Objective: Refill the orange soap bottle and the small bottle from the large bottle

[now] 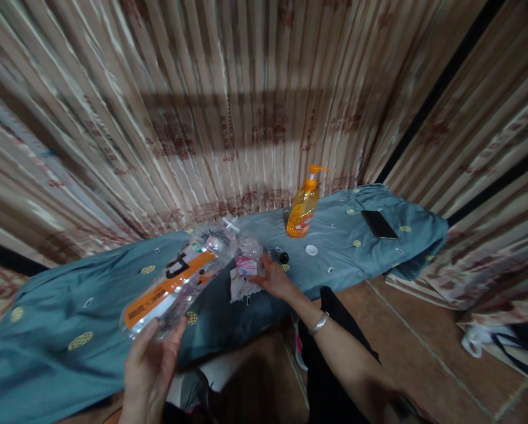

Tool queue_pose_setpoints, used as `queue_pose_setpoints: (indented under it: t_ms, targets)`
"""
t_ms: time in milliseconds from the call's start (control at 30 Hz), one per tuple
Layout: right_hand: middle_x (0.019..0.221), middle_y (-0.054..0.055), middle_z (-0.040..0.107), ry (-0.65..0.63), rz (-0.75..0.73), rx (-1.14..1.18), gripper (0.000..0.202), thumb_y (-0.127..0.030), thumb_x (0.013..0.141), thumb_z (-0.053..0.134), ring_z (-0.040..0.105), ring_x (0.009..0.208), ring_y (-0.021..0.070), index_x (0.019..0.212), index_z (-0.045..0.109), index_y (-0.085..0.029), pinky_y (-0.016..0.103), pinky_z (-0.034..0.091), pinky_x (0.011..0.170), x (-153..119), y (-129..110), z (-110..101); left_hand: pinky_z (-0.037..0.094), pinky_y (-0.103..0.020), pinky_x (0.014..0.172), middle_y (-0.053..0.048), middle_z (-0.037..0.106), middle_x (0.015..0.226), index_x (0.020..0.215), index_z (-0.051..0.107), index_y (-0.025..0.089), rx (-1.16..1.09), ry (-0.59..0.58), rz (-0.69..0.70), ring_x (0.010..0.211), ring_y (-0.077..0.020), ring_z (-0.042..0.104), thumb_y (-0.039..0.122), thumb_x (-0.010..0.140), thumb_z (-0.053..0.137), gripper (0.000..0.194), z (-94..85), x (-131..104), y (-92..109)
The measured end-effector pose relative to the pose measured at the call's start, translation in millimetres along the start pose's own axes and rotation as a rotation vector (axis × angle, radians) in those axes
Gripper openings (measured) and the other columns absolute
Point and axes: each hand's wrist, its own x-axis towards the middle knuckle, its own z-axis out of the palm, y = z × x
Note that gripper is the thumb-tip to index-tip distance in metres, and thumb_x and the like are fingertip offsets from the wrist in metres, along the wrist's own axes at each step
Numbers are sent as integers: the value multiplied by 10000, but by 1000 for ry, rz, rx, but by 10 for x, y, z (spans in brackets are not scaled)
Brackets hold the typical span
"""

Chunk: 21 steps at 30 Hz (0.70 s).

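My left hand [154, 353] holds the lower end of a large clear plastic bottle [182, 280] with an orange and white label. The bottle is tilted, its neck end pointing up and to the right. My right hand [272, 278] has its fingers on a small clear container [249, 256] with a pink and white label, beside the large bottle's upper end. Under that container a crumpled whitish paper or cloth [241, 287] lies on the teal cover. A small black round object [284, 258] lies just right of my right hand.
An orange pump bottle [302, 209] stands at the back of the teal-covered surface [113, 282]. A white round lid [311, 250] and a black phone [379, 224] lie to the right. Pleated curtains [255, 106] hang behind. A white bag [475, 341] is at the lower right.
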Motion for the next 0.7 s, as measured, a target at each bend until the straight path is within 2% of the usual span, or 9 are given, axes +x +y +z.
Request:
queue_pose_setpoints:
  t_ms: [100, 200, 333, 467, 600, 700]
  targets:
    - [826, -28, 618, 25, 7, 27, 353, -259, 805, 797, 622, 743, 195, 1038, 533, -228, 295, 450, 693, -2, -3, -47, 629, -261, 646, -47, 757, 1149, 882, 740, 242, -67, 73, -82, 1159, -309, 669, 313, 417, 881, 490, 3, 14, 80]
    - [830, -28, 626, 93, 30, 48, 360, -280, 793, 797, 617, 752, 193, 1033, 533, -230, 292, 443, 690, 7, 20, -127, 600, -210, 624, -37, 750, 1226, 933, 760, 254, -97, 47, -90, 1156, -305, 678, 320, 406, 887, 546, -2, 22, 156]
    - [807, -28, 649, 180, 64, 73, 358, -347, 794, 785, 631, 735, 197, 1020, 534, -226, 282, 428, 661, 32, 82, -278, 549, -168, 568, -61, 743, 1286, 992, 771, 260, -117, 23, -29, 1257, -376, 630, 386, 363, 919, 658, -18, 46, 219]
    - [757, -35, 643, 230, 102, 70, 341, -377, 796, 770, 621, 682, 198, 999, 541, -225, 281, 409, 623, 41, 109, -364, 511, -158, 546, -93, 738, 1315, 1045, 767, 259, -153, 41, -55, 1361, -446, 549, 405, 348, 934, 731, -5, 36, 228]
    - [750, -37, 635, 161, 104, 63, 384, -394, 785, 797, 630, 698, 216, 1030, 560, -218, 294, 430, 634, -7, 32, -214, 484, -153, 529, -97, 715, 1367, 1037, 776, 246, -163, 72, -77, 1385, -469, 517, 424, 331, 926, 742, 26, 14, 219]
    - [913, 15, 700, 46, 44, 80, 426, -336, 786, 809, 680, 839, 237, 1127, 590, -207, 328, 501, 757, -49, -61, -7, 473, -160, 512, -64, 693, 1410, 1019, 799, 260, -165, 78, -81, 1348, -463, 546, 420, 337, 910, 709, 34, 23, 208]
